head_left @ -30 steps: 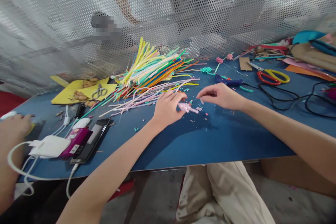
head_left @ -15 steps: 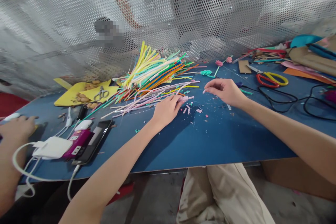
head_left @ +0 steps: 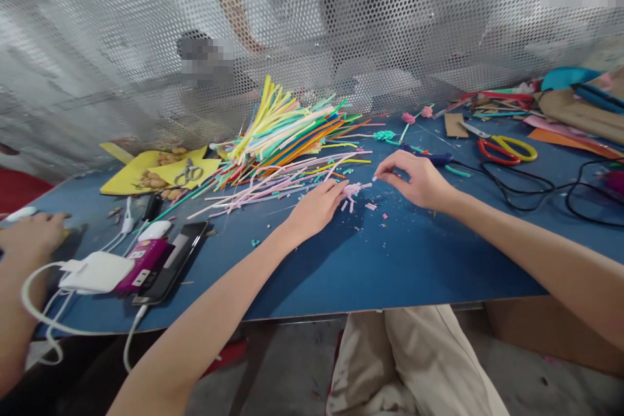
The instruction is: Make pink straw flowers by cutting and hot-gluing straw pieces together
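My left hand [head_left: 319,208] is closed in a pinch on a small lilac flower-like cluster [head_left: 355,190] made of short cut pieces, held low over the table. Across a narrow gap, my right hand [head_left: 414,177] has thumb and forefinger pressed together on a tiny pale pink piece [head_left: 374,178], mostly hidden by the fingertips. Loose pink cut pieces [head_left: 370,207] and crumbs lie below the cluster. Behind my right hand, partly covered, is a dark blue tool [head_left: 439,159] with a black cable. Long lilac strips [head_left: 263,188] lie beyond my left hand.
A big bundle of coloured strips [head_left: 292,127] leans by the perforated metal screen [head_left: 341,19]. Red-and-yellow scissors [head_left: 507,148] are at right. A phone [head_left: 178,260], white charger [head_left: 97,273] and cables occupy the left. Another person's hand [head_left: 36,234] rests at far left.
My right hand has shifted slightly left, closer to the lilac cluster. My left hand has moved a little to the right and down, still gripping the cluster, and more of it shows.
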Tool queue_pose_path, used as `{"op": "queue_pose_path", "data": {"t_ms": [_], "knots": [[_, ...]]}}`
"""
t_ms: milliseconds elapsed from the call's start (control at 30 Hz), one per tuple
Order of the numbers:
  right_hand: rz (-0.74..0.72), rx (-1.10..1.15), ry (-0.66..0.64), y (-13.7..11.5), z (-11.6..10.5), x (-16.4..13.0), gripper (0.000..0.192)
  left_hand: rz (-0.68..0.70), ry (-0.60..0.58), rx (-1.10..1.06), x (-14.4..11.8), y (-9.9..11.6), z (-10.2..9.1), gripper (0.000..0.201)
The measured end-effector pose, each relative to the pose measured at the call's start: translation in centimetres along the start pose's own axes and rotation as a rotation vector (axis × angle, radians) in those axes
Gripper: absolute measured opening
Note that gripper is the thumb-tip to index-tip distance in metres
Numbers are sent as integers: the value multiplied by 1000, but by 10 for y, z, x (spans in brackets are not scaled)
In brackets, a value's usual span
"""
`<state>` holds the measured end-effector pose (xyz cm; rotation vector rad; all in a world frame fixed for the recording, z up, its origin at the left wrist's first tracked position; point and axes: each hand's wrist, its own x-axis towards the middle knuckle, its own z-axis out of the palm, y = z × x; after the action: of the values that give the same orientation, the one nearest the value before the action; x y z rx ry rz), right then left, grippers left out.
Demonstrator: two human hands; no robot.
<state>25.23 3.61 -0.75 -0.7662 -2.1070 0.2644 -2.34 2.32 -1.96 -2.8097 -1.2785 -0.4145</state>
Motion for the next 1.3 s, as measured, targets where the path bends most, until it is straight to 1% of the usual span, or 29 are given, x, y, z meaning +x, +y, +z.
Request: {"op": "queue_pose_path", "data": {"t_ms": [133,233,400,633,900,1067,1300], "knots": [[-37,-14,17,-2,-1,0,14,-49,23,42,-1,0,-3,42],[-45,-22,17,-2,-2,0,13,-103,59,13,-1,1,-6,36],[-82,-64,-26,-3,-3,1,12,-164,115,-27,0,4,-8,30],[-109,-57,-24,-8,0,-1,4,-155,101,-3,1,3,-5,30],[-91,-30,-41,-7,2,-2,2,-155,71,-36,0,6,-7,28],[-105,-14,-38,-5,3,-2,3,-147,96,-50,0,7,-7,27],[-124,3,-32,-5,7,-3,5,-174,128,-68,0,11,-10,28]]}}
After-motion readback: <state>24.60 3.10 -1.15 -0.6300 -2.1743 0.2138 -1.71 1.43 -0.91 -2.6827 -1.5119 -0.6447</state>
